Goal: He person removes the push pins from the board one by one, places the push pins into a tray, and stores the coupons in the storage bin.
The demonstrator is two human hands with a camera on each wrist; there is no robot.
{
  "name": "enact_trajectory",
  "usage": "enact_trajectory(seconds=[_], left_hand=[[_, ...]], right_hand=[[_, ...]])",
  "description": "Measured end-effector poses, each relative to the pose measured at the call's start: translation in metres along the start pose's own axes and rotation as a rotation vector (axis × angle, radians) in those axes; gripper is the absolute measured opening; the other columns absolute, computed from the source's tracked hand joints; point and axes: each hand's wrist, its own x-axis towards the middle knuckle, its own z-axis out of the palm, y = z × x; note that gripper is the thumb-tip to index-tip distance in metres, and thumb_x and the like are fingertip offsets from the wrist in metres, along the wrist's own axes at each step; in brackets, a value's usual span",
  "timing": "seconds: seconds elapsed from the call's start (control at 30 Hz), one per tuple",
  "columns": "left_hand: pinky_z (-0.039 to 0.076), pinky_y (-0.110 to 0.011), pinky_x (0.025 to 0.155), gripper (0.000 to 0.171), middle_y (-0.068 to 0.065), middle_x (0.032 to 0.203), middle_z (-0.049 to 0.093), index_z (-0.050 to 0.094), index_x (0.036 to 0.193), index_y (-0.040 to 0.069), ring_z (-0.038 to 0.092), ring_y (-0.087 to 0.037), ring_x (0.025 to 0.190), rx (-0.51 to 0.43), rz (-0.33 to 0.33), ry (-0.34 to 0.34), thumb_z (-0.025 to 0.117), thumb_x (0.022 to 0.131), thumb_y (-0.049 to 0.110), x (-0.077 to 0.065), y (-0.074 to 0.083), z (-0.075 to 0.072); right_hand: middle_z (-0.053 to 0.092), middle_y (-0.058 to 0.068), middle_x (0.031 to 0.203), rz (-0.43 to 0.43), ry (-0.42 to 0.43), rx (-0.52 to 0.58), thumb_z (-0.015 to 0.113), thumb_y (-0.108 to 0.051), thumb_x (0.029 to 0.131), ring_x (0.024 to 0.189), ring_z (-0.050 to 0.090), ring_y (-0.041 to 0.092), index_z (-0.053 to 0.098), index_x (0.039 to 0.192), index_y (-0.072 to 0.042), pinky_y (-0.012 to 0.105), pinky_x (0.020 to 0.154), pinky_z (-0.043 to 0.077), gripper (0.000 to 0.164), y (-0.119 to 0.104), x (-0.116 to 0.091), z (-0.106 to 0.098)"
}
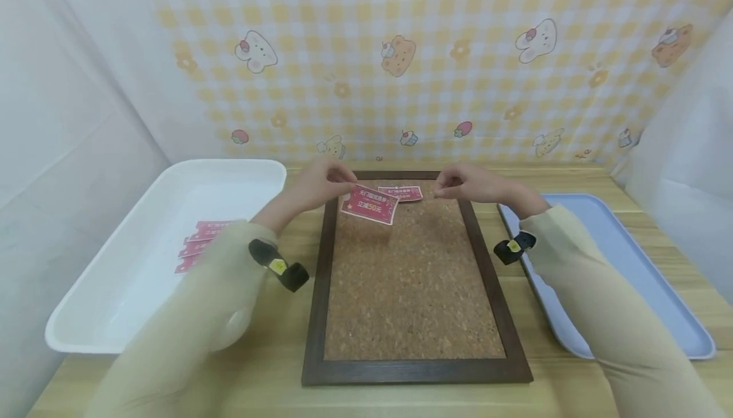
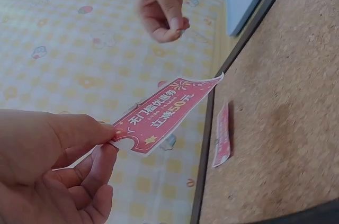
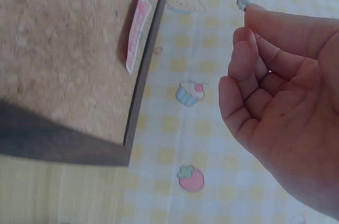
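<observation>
Between thumb and fingertips my left hand (image 1: 322, 182) pinches the notched left end of a pink paper coupon (image 1: 369, 204). The coupon is tilted above the cork board (image 1: 412, 291), printed side up. A second pink coupon (image 1: 408, 193) lies near the board's top edge, its ends curling; a small shiny spot shows at its upper edge. My right hand (image 1: 466, 182), over the board's upper right corner, pinches a small silvery thumbtack (image 3: 243, 3) between thumb and index finger. In the right wrist view the other fingers of the right hand (image 3: 286, 81) are curled in.
On the left stands a white basin (image 1: 137, 303) with several pink coupons (image 1: 197, 240) overlapping inside. To the right a light blue tray (image 1: 618, 246) sits partly under my right sleeve; small shiny bits show on it in the left wrist view. A checked cloth (image 1: 366, 55) hangs behind.
</observation>
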Motion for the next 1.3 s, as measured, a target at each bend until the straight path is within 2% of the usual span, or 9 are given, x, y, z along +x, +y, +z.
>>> enact_trajectory(seconds=[0.3, 0.57, 0.77, 0.93, 1.1, 1.3], left_hand=[[0.044, -0.042, 0.086, 0.019, -0.012, 0.103, 0.062, 0.063, 0.104, 0.003, 0.056, -0.026, 0.097, 0.086, -0.008, 0.038, 0.061, 0.088, 0.014, -0.014, -0.003, -0.034], [0.042, -0.045, 0.087, 0.02, -0.013, 0.1, 0.063, 0.063, 0.103, 0.002, 0.056, -0.027, 0.097, 0.108, -0.03, 0.096, 0.062, 0.087, 0.014, -0.026, -0.009, -0.056], [0.042, -0.048, 0.086, 0.024, -0.017, 0.102, 0.063, 0.062, 0.105, 0.0, 0.056, -0.032, 0.1, 0.131, -0.061, 0.102, 0.062, 0.088, 0.016, -0.037, -0.012, -0.072], [0.043, -0.048, 0.085, 0.024, -0.018, 0.1, 0.064, 0.063, 0.103, -0.002, 0.057, -0.034, 0.098, 0.167, -0.048, 0.132, 0.063, 0.087, 0.015, -0.045, -0.015, -0.086], [0.04, -0.05, 0.089, 0.027, -0.019, 0.103, 0.061, 0.061, 0.106, -0.002, 0.055, -0.035, 0.103, 0.168, -0.053, 0.153, 0.063, 0.087, 0.017, -0.055, -0.02, -0.099], [0.038, -0.051, 0.092, 0.03, -0.024, 0.119, 0.055, 0.059, 0.111, -0.005, 0.05, -0.039, 0.111, 0.181, -0.089, 0.181, 0.06, 0.088, 0.015, -0.067, -0.028, -0.115]], right_hand=[[0.057, 0.008, 0.088, 0.032, 0.011, 0.013, 0.053, -0.013, 0.093, 0.079, 0.049, 0.021, 0.058, 0.095, 0.002, 0.035, 0.073, 0.042, 0.016, 0.005, -0.018, -0.014], [0.054, 0.008, 0.082, 0.06, 0.058, -0.002, 0.053, -0.01, 0.093, 0.074, 0.046, 0.021, 0.059, 0.092, 0.001, 0.034, 0.067, 0.041, 0.012, 0.015, -0.031, -0.024], [0.058, 0.007, 0.088, 0.101, 0.1, -0.035, 0.054, -0.011, 0.092, 0.077, 0.049, 0.02, 0.061, 0.096, 0.002, 0.032, 0.068, 0.042, 0.015, 0.019, -0.045, -0.031], [0.06, 0.007, 0.093, 0.122, 0.122, -0.059, 0.054, -0.012, 0.092, 0.081, 0.051, 0.019, 0.061, 0.098, 0.001, 0.03, 0.07, 0.044, 0.016, 0.022, -0.054, -0.037], [0.059, 0.006, 0.094, 0.168, 0.147, -0.082, 0.055, -0.013, 0.092, 0.083, 0.051, 0.017, 0.061, 0.099, 0.0, 0.028, 0.07, 0.044, 0.016, 0.027, -0.065, -0.043], [0.06, 0.006, 0.089, 0.192, 0.165, -0.111, 0.055, -0.012, 0.092, 0.077, 0.051, 0.015, 0.061, 0.097, 0.002, 0.026, 0.067, 0.043, 0.016, 0.036, -0.081, -0.05]])
